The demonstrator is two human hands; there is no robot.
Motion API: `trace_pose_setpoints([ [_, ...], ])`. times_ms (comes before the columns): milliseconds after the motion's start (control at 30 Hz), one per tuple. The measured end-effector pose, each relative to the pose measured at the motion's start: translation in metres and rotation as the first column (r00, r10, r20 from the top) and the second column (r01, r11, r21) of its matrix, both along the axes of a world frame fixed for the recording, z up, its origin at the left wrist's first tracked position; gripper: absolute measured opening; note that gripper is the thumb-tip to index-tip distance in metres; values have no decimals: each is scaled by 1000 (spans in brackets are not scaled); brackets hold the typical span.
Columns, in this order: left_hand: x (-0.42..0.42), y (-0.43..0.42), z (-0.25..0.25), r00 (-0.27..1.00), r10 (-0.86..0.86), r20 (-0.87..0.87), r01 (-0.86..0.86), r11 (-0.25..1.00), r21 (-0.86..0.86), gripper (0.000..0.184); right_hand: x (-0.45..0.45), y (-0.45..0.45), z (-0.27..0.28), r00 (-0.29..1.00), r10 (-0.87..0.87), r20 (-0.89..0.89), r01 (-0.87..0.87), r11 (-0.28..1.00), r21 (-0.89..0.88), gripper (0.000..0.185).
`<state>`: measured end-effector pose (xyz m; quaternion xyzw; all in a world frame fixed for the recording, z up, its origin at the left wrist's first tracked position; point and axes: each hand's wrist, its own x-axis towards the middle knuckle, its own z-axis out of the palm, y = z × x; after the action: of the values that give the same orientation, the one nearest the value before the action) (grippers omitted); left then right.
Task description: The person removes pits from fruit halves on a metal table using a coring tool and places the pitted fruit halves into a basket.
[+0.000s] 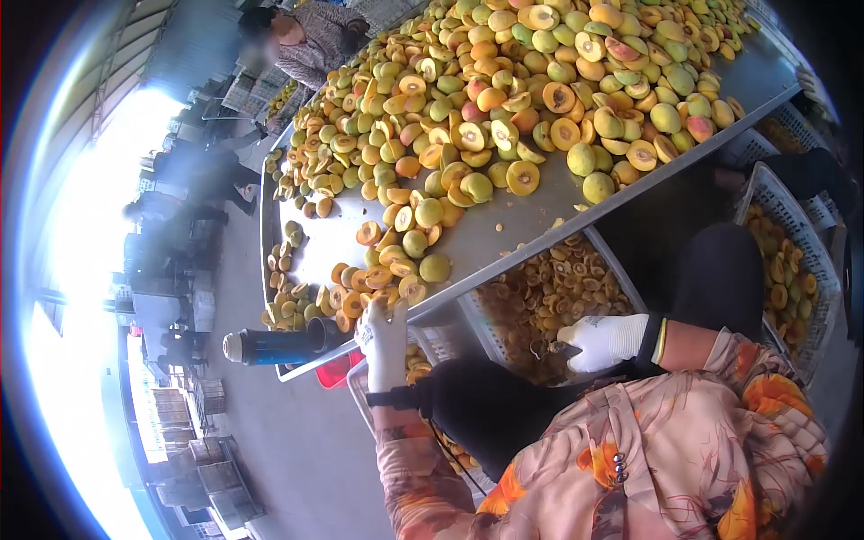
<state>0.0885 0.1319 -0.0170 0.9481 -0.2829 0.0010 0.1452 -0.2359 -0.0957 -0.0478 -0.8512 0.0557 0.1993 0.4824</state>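
Note:
My left hand (382,342), in a white glove, is at the near edge of the metal table (346,229), its fingertips touching or close to halved fruit (412,289). Whether it grips a piece is hard to see. My right hand (598,344), also gloved in white, is over a crate of cut fruit pieces (553,288). Its fingers are closed round a small metal tool (545,348), whose looped end points left. A large heap of whole and halved yellow-green fruit (486,99) covers much of the table.
A blue bottle (279,347) lies past the table's left corner, with a red container (335,369) below. At right stands a white crate of fruit (837,288). Across the table is a person (315,40). Stacked crates (216,477) stand on the floor at lower left.

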Motion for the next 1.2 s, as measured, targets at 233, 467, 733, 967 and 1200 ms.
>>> trace_pose_setpoints([
  [233, 17, -69, -22, 986, 26, -166, -12, 996, 83, 55, 0, -2, 7, 998, -67, 16, 68, 997, -24, 41],
  [467, -61, -61, 13, 651, -405, -642, -451, 474, -757, 33, 4, 3, 39, 869, -423, 255, 397, 906, 150, 36],
  [733, -204, -74, 55, 643, -559, -524, -312, 434, -845, 22, 6, 29, 76, 471, -537, 700, 457, 827, 328, 30],
  [967, -243, -83, 36, 741, -570, -355, -135, 391, -911, 37, -21, 36, 73, 403, -460, 791, 515, 829, 220, 29],
  [1200, -240, -77, 52, 732, -529, -430, -257, 370, -893, 49, -47, 38, 60, 697, -425, 578, 364, 904, 226, 35],
])
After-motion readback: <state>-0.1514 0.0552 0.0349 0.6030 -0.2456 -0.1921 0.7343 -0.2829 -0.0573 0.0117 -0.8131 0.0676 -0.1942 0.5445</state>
